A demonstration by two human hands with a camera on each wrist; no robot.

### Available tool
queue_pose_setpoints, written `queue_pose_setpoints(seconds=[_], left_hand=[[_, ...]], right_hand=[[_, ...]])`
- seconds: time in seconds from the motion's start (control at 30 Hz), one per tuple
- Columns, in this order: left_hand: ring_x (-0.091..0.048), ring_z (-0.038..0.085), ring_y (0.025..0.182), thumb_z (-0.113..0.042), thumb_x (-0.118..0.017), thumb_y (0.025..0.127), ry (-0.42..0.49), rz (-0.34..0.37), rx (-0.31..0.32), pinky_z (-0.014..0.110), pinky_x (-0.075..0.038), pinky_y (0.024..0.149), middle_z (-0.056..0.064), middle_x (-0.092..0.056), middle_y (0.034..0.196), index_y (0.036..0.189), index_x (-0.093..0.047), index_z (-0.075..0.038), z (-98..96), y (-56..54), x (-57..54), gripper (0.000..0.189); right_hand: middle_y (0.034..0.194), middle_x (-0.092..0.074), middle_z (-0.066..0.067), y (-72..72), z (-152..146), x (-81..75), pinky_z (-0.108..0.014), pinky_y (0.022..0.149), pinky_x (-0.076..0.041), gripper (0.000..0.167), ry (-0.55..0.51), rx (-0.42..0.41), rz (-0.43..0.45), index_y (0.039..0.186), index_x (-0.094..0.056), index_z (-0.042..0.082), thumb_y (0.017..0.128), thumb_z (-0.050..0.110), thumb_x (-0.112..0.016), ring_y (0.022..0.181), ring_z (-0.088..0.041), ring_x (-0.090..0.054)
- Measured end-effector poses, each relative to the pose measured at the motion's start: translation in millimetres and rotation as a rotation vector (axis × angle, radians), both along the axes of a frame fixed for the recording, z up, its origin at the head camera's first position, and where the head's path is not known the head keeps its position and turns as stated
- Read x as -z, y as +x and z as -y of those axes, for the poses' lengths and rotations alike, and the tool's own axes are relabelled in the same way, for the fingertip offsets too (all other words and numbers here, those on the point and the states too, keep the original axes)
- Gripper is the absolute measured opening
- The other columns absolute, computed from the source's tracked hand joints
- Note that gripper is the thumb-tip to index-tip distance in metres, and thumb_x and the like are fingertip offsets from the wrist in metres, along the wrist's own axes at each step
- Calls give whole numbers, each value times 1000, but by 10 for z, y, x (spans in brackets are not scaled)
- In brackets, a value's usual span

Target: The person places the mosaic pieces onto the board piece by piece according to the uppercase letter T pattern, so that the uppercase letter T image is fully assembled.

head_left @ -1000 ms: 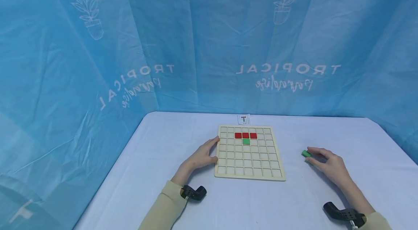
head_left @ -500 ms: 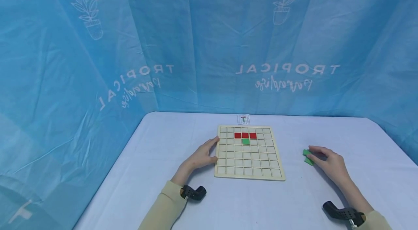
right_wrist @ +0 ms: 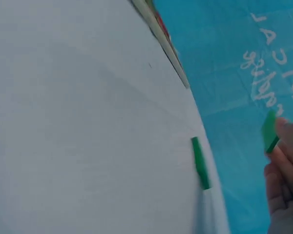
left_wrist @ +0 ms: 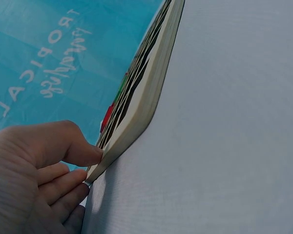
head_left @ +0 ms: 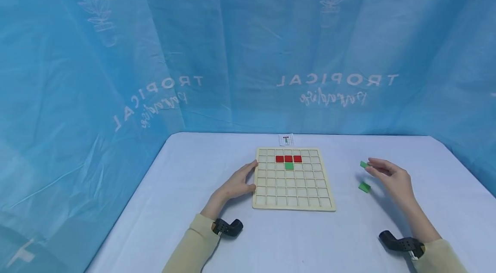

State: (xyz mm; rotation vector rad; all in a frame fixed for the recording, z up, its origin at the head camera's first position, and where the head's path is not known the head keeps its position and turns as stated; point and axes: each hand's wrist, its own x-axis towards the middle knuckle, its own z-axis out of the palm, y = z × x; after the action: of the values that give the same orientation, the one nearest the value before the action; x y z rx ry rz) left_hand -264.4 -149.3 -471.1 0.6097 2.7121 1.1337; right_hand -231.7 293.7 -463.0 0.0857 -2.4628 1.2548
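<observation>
My right hand [head_left: 393,178] pinches a small green square tile [head_left: 364,164] between thumb and fingertips, raised off the table at the right. Another green tile [head_left: 364,187] lies on the cloth below that hand; the right wrist view shows the held tile [right_wrist: 269,132] and the lying tile [right_wrist: 200,163] apart. My left hand [head_left: 235,184] rests at the left edge of a pale wooden grid board [head_left: 271,207], thumb and fingers spread along that edge. Three red tiles [head_left: 288,159] sit in a row on the board, with one green tile [head_left: 289,165] under the middle one.
A small printed card [head_left: 286,139] with a grid pattern lies just behind the board. White cloth [head_left: 217,152] covers the table, and a blue curtain [head_left: 248,49] hangs behind it and at its sides. Each wrist carries a black camera mount [head_left: 228,227].
My right hand has lifted one green tile off the table, leaving the other lying below. My left hand stays at the board's edge. The head view has shifted slightly.
</observation>
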Motion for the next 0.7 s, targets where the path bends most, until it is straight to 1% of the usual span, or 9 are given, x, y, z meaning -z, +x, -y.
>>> queue_pose_setpoints(seconds=[0.03, 0.1, 0.17, 0.23, 0.33, 0.4, 0.47, 0.53, 0.7], left_hand=[[-21, 24, 140, -8, -62, 77, 0, -1, -5, 41, -21, 113, 10, -26, 153, 148, -26, -2, 3, -1, -5, 80], [-21, 25, 140, -8, -62, 77, 8, -2, -9, 42, -21, 113, 10, -27, 152, 148, -26, -2, 6, -2, -10, 80], [-21, 26, 140, -8, -63, 77, 11, 2, -3, 43, -21, 113, 11, -27, 152, 148, -26, -2, 4, -3, -7, 80], [-21, 26, 140, -8, -63, 77, 9, 7, 3, 42, -21, 113, 11, -27, 152, 148, -26, -1, 2, 0, 0, 80], [-21, 25, 140, -8, -63, 78, 1, 9, 5, 42, -21, 113, 11, -27, 152, 148, -26, -1, 2, 2, 14, 79], [-21, 25, 140, -8, -62, 77, -4, 7, 2, 42, -21, 113, 10, -27, 152, 148, -26, -2, 1, 2, 18, 80], [-22, 25, 140, -8, -63, 77, -4, 0, -1, 42, -21, 113, 10, -27, 152, 148, -26, -2, 0, -2, 20, 80], [-22, 25, 140, -9, -63, 77, -3, 0, -4, 42, -21, 113, 10, -27, 152, 148, -26, -3, 1, -8, 19, 80], [-21, 24, 140, -10, -63, 77, -24, 4, -9, 41, -20, 113, 9, -27, 153, 149, -26, -4, 7, -26, 26, 81]], right_hand=[[108, -66, -4, -29, 31, -64, -5, 74, -45, 47, -40, -13, -6, 123, -60, -1, 88, 30, -66, 91, 5, -57], [108, -66, 0, -101, 100, -144, -4, 75, -45, 47, -120, -48, -28, 125, -59, 0, 88, 28, -67, 92, 5, -57], [112, -64, -1, -158, 204, -215, -9, 79, -47, 47, -131, -57, -22, 127, -59, 3, 88, 29, -67, 97, -1, -58], [116, -63, -5, -253, 314, -205, -14, 82, -48, 47, -124, -69, -27, 127, -59, 7, 88, 32, -67, 101, -7, -58], [119, -62, -7, -485, 457, -67, -22, 86, -50, 46, -105, -124, -48, 128, -60, 14, 87, 35, -67, 106, -15, -56], [117, -64, -1, -676, 547, 106, -20, 86, -48, 45, -92, -161, -82, 127, -61, 21, 86, 37, -68, 106, -12, -56], [116, -64, 2, -794, 684, 206, -21, 87, -48, 43, -84, -205, -110, 126, -62, 23, 86, 37, -68, 106, -11, -56], [117, -64, -1, -806, 874, 189, -27, 90, -47, 42, -99, -245, -107, 125, -62, 20, 85, 33, -69, 106, -15, -57], [114, -65, -9, -574, 1346, -84, -44, 89, -48, 41, -127, -306, -37, 121, -64, 10, 85, 30, -70, 103, -23, -58]])
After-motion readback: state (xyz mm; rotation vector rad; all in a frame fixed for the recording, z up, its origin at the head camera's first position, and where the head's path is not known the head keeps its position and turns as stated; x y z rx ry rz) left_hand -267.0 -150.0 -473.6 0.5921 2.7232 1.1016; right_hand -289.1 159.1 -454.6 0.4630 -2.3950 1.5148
